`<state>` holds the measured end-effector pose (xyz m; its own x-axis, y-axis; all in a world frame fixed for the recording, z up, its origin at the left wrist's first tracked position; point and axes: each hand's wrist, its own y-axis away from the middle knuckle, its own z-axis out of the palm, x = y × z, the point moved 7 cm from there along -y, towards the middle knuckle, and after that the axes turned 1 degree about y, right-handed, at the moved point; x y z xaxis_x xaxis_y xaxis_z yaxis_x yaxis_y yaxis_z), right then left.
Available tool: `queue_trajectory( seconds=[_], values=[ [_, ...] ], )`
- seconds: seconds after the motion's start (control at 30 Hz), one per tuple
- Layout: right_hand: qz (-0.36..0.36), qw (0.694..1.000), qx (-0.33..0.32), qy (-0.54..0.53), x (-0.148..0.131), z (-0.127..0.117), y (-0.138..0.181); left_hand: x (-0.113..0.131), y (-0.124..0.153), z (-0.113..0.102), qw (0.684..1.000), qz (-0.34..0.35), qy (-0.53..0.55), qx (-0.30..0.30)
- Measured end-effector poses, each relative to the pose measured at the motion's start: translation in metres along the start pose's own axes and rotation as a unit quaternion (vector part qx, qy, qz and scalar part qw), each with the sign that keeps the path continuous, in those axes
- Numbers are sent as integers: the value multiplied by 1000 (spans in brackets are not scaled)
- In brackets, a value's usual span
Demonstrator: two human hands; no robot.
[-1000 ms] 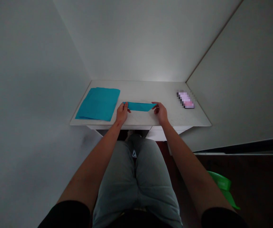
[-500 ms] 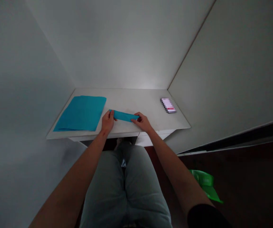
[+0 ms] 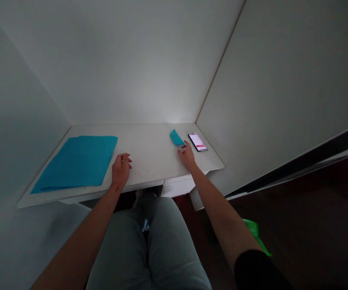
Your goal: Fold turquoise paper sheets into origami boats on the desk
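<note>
A small folded piece of blue paper or cloth (image 3: 176,137) sits toward the right of the white desk. Just in front of it is my right hand (image 3: 187,156), thumb and fingers apart, with a fingertip at or touching the piece's near corner. My left hand (image 3: 121,168) hovers near the desk's front edge, its fingers loosely bent and apart, holding nothing. Left of that hand, large blue sheets (image 3: 78,161) lie flat, one on another.
A phone with its screen lit (image 3: 197,142) lies on the desk (image 3: 146,155) to the right of the folded piece. Walls enclose the desk at the back and both sides. Below right, a green plastic object (image 3: 252,228) is on the dark floor, partly hidden by my arm.
The blue strip, earlier held between both hands, now appears shorter and lies farther right by my right hand. My left hand has let go. The view has shifted, moving the desk left in frame.
</note>
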<state>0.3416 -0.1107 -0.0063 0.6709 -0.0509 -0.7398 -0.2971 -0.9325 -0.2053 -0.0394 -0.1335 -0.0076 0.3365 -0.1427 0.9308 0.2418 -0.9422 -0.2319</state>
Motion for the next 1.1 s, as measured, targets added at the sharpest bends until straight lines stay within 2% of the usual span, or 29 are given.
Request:
queue_trajectory(
  seconds=[0.23,0.33,0.4,0.5,0.57,0.67,0.77,0.9,1.1],
  values=[
    [-74,992,-25,96,-12,8,11,-2,1,5,999,-8,-40,-26],
    [-77,991,-31,108,-13,7,10,4,9,5,997,17,-62,-44],
    [-91,988,-36,117,-14,7,9,11,16,0,991,61,-103,-61],
    [-139,981,-59,124,-15,13,9,21,29,-23,965,150,-206,-67],
    [-177,973,-64,137,-14,18,6,21,35,-49,945,173,-275,-42],
    [-204,962,-62,169,-7,29,-5,8,38,-93,921,141,-362,18],
    [-187,968,-48,163,3,34,-19,-15,40,-123,903,85,-420,44],
    [-127,981,-19,142,13,31,-30,-41,45,-131,895,51,-442,4],
    [-114,991,21,72,14,19,-28,-37,53,-131,889,74,-450,-34]
  ],
)
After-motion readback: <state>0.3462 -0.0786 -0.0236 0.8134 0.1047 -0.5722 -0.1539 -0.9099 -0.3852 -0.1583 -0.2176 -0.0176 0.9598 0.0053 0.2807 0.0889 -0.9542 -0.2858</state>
